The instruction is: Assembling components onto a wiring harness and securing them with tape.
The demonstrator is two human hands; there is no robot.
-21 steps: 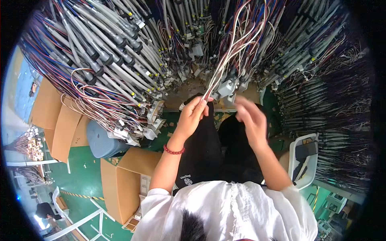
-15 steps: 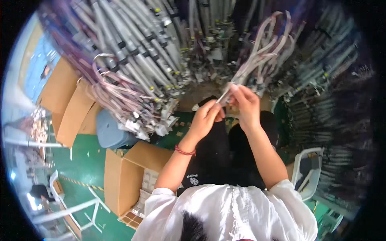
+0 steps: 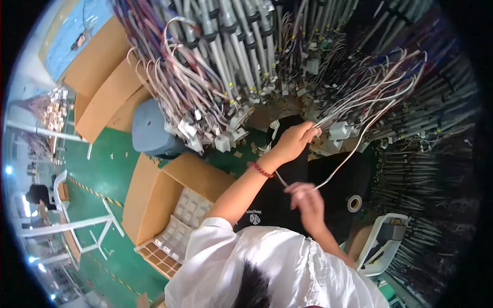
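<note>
A bundle of thin white and reddish wires (image 3: 354, 97) fans out to the upper right. My left hand (image 3: 294, 142), with a red beaded bracelet at the wrist, is closed round its near end. Lower down, over my lap, my right hand (image 3: 307, 204) is closed on a single pale wire (image 3: 345, 161) that curves back up to the bundle. The fingers there are somewhat blurred. A white connector block (image 3: 339, 131) hangs just beside the bundle. On the dark cloth over my right leg lies a roll of tape (image 3: 354, 204).
Dense grey-sleeved cable harnesses (image 3: 221, 41) hang ahead and along the right. At left, an open carton (image 3: 149, 200) holds white parts in a divided tray, near a blue-grey stool (image 3: 154, 126) and more cardboard (image 3: 105, 87). A white bin (image 3: 382, 244) stands at my right.
My right hand has come away from the left and moved down toward my lap, drawing a single wire along. My left hand has shifted right and up with the bundle. The view has turned.
</note>
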